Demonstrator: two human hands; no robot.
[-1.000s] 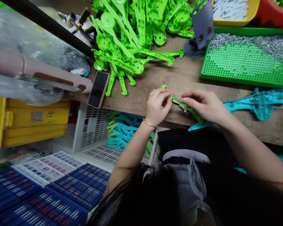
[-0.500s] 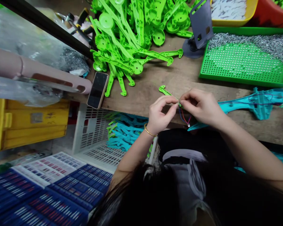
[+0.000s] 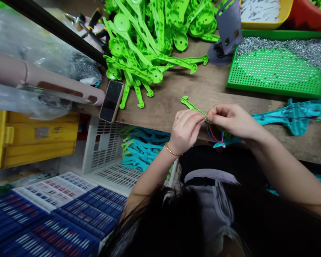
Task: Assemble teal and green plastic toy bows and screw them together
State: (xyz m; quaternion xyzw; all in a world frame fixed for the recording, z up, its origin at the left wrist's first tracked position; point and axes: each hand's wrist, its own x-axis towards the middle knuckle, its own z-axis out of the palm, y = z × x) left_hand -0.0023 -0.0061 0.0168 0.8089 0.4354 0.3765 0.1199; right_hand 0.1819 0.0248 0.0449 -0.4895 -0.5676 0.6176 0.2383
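Observation:
A slim light-green plastic part (image 3: 191, 104) with a hooked end lies at the table's front edge and runs under my fingertips. My left hand (image 3: 186, 128) is closed in a pinch on it, its fingers pressed together. My right hand (image 3: 231, 119) meets the left from the other side, thumb and forefinger pinched on the same part. Thin red and blue wires (image 3: 214, 135) loop down from between my hands to a small white connector (image 3: 224, 145). Behind my right hand lies a long teal plastic part (image 3: 296, 116) with a dark wire along it. My fingers hide the exact pinch point.
A heap of green plastic parts (image 3: 149, 43) covers the back. A phone (image 3: 111, 101) lies at left, a grey stand (image 3: 227, 32) at back right. Screws fill part of a green tray (image 3: 270, 75). Below are a white crate (image 3: 96, 142) and a yellow bin (image 3: 40, 139).
Both hands have shifted slightly right. My left fingers, earlier spread in an open ring, are now folded together. The wires and connector hang a little farther right.

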